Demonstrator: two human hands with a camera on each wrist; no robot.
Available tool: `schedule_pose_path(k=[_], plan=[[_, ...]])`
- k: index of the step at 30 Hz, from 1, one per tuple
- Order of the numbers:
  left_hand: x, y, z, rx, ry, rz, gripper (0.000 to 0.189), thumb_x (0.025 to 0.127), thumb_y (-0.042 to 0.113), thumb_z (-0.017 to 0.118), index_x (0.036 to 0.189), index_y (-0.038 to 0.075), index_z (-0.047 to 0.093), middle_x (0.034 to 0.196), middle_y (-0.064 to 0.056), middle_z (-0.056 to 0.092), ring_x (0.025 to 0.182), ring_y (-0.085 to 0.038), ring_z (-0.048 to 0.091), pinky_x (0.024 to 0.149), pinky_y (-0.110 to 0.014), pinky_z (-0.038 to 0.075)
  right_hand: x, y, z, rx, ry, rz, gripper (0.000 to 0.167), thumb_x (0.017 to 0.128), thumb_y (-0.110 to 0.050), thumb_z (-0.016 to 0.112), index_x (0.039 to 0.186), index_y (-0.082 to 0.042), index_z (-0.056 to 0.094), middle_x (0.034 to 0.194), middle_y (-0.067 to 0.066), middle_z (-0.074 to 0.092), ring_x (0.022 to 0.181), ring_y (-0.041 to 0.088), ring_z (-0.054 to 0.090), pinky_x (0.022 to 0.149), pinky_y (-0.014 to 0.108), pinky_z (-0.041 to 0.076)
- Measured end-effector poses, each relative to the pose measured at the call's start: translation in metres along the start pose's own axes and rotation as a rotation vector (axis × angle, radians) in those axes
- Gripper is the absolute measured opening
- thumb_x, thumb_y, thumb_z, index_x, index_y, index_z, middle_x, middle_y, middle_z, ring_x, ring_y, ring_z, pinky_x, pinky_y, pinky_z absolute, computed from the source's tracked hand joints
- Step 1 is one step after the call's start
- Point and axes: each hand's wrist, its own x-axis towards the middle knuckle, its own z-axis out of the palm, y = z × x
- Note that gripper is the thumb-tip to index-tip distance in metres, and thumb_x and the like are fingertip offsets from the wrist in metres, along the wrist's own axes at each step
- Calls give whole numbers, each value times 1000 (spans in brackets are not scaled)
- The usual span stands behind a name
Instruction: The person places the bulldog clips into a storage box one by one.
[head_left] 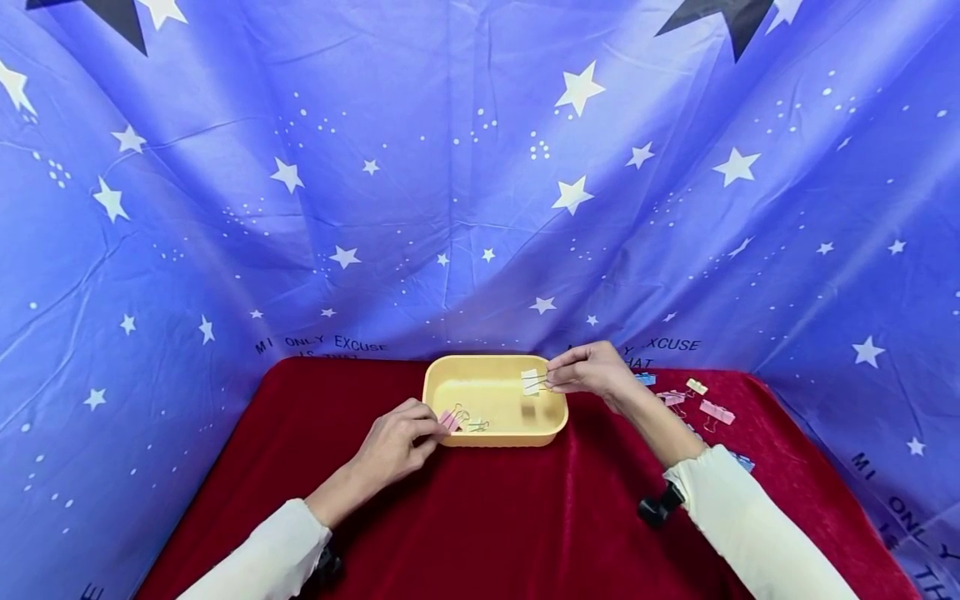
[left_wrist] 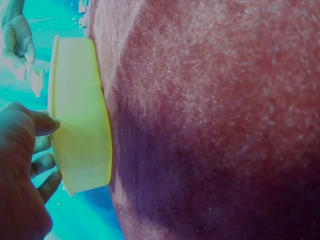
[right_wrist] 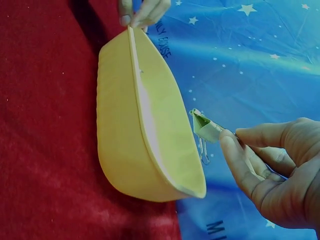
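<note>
Right hand (head_left: 596, 375), right of centre, pinches a binder clip (head_left: 530, 382); left hand (head_left: 397, 437), lower centre, grips a yellow tray (head_left: 501, 440) by its rim

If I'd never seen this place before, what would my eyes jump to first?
Probably the yellow tray at the far edge of the red cloth, with the right hand holding a pale binder clip above its right end. Next might be the big blue curtain with white stars, hanging behind. The left hand holds the tray's near left corner, where a pink clip lies inside.
</note>
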Motion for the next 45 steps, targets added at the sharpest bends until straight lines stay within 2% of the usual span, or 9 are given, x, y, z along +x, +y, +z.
schedule_pose_path(k=[9, 15, 24, 29, 36, 45], plan=[[0, 0, 2, 12, -1, 4, 23, 82, -1, 93, 93, 18, 90, 91, 8, 78, 92, -12, 68, 78, -30, 63, 7, 6, 19, -11, -11, 1, 40, 92, 15, 79, 128, 27, 67, 91, 12, 85, 79, 15, 83, 81, 31, 71], [2, 0, 0, 1, -9, 11, 22, 83, 0, 94, 94, 18, 90, 93, 8, 78, 93, -12, 69, 79, -30, 64, 11, 7, 28, -29, 1, 30, 35, 93, 16, 77, 126, 25, 68, 88, 12, 83, 78, 14, 82, 82, 30, 71], [1, -1, 0, -1, -26, -2, 21, 85, 0, 92, 95, 19, 90, 94, 8, 79, 94, -12, 69, 79, -31, 64, 21, 7, 42, -78, -17, 49, 32, 93, 11, 78, 122, 20, 72, 99, 21, 84, 86, 21, 84, 86, 34, 71], [-1, -1, 0, 2, -17, 2, 22, 82, -1, 93, 93, 18, 89, 93, 7, 79, 94, -12, 70, 79, -32, 64, 27, 3, 51, -67, -16, 58, 32, 92, 12, 77, 123, 20, 72, 95, 17, 84, 83, 18, 83, 87, 34, 71], [2, 0, -2, 3, -34, -3, 20, 84, 1, 92, 95, 18, 90, 95, 7, 80, 94, -12, 70, 79, -32, 65, 35, -3, 62, -71, -8, 48, 31, 91, 12, 77, 121, 19, 74, 100, 24, 84, 81, 20, 83, 85, 35, 71], [3, 0, -3, 17, -33, -14, 21, 83, 0, 93, 93, 18, 89, 94, 7, 79, 93, -12, 69, 78, -31, 64, 47, -11, 80, -67, -30, 17, 28, 90, 13, 76, 117, 19, 74, 100, 26, 84, 79, 19, 82, 82, 34, 71]])
